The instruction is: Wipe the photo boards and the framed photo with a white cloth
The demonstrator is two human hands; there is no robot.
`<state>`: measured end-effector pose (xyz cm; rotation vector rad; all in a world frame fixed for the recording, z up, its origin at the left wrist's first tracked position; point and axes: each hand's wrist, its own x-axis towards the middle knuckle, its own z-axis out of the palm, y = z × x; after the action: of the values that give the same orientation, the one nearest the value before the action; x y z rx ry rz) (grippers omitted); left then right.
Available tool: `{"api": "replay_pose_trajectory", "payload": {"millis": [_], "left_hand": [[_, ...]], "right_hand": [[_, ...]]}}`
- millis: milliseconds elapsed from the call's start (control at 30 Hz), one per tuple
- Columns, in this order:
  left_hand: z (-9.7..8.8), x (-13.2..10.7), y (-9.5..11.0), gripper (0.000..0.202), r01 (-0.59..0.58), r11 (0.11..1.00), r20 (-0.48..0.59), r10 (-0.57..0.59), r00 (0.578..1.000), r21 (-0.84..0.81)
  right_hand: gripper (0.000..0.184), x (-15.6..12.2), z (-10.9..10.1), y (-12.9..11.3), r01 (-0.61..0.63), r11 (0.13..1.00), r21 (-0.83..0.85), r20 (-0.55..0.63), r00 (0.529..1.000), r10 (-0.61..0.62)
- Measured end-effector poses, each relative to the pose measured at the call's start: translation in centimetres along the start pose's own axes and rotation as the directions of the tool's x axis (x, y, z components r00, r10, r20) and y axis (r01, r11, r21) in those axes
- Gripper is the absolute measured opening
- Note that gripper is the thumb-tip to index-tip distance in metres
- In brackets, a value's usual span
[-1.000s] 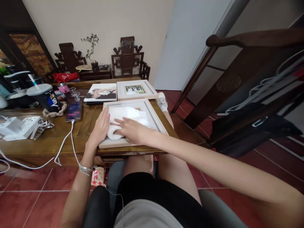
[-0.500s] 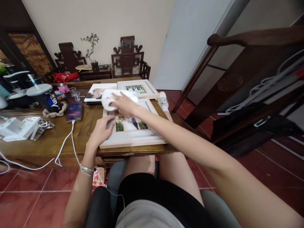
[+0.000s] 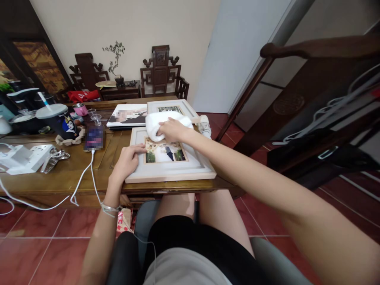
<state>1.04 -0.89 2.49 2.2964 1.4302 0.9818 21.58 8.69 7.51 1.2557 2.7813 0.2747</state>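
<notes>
The white cloth [image 3: 152,126] lies at the 12 o'clock edge of the near picture frame [image 3: 166,171], bunched under the right hand [image 3: 173,130], whose fingers press into its near fold; whether it also touches the far frame [image 3: 184,107] beyond, I cannot tell. The left hand [image 3: 126,162] rests at the frame's 9 o'clock side, fingers laid over the rim and on the face beside the photo [image 3: 164,154], pinching nothing visible. The cloth looks thick, fluffy and very light, so it should squash easily and is best held by a whole bunched fold. The frame seems stiff and fairly light, its pale rim the safe place to hold; the face may be smooth, slippery and easily marked, though glass or plastic I cannot tell. It lies flat on the wooden table [image 3: 86,176], with a phone [image 3: 94,138] well apart towards 10 o'clock
</notes>
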Motion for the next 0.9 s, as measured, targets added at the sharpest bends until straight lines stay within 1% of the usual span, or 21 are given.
{"api": "replay_pose_trajectory", "payload": {"millis": [100, 200, 233, 300, 367, 467, 533, 667, 733, 800, 900], "left_hand": [[-0.1, 0.0, 0.2, 0.049, 0.019, 0.999, 0.009, -0.02, 1.0, 0.029], [0.1, 0.0, 0.1, 0.048, 0.008, 0.997, 0.002, -0.008, 1.0, 0.081], [0.2, 0.0, 0.0, 0.047, -0.005, 0.994, -0.004, 0.006, 1.0, 0.105], [0.4, 0.1, -0.4, 0.044, -0.042, 0.987, -0.014, 0.045, 0.999, 0.154], [0.6, 0.2, -0.8, 0.042, -0.079, 0.977, -0.02, 0.084, 0.996, 0.196], [0.8, 0.2, -1.3, 0.043, -0.105, 0.968, -0.036, 0.116, 0.993, 0.229], [0.8, 0.3, -1.6, 0.043, -0.112, 0.967, -0.037, 0.123, 0.992, 0.229], [0.7, 0.4, -1.7, 0.045, -0.103, 0.972, -0.021, 0.11, 0.994, 0.213], [0.5, 0.5, -1.6, 0.046, -0.09, 0.973, -0.006, 0.094, 0.996, 0.21], [0.3, 0.5, -1.3, 0.048, -0.072, 0.974, 0.024, 0.069, 0.997, 0.212], [0.3, 0.6, -0.9, 0.047, -0.03, 0.975, 0.055, 0.018, 0.998, 0.221]], "right_hand": [[0.044, -2.2, -0.5, 2.3, -0.109, 0.994, -0.006, 0.101, 0.989, 0.109], [0.048, -4.4, -0.5, 4.4, -0.244, 0.97, 0.003, 0.177, 0.955, 0.239], [0.049, -5.0, -0.4, 4.8, -0.259, 0.966, 0.008, 0.177, 0.951, 0.254], [0.051, -5.9, -0.1, 5.1, -0.236, 0.972, 0.01, 0.146, 0.962, 0.232], [0.053, -6.7, 0.0, 4.6, -0.186, 0.983, 0.002, 0.114, 0.976, 0.185], [0.051, -8.2, -0.4, 3.3, -0.142, 0.99, 0.012, 0.132, 0.981, 0.139], [0.051, -9.8, -1.0, 2.5, -0.103, 0.994, 0.045, 0.15, 0.984, 0.095], [0.051, -13.8, -2.4, 0.5, -0.019, 0.992, 0.127, 0.186, 0.982, -0.005], [0.05, -15.6, -3.0, -0.7, -0.032, 0.989, 0.146, 0.196, 0.981, 0.003], [0.05, -16.7, -3.4, -1.5, -0.065, 0.988, 0.143, 0.208, 0.978, 0.034], [0.054, -16.8, -3.4, -1.8, -0.111, 0.984, 0.138, 0.223, 0.972, 0.079]]}}
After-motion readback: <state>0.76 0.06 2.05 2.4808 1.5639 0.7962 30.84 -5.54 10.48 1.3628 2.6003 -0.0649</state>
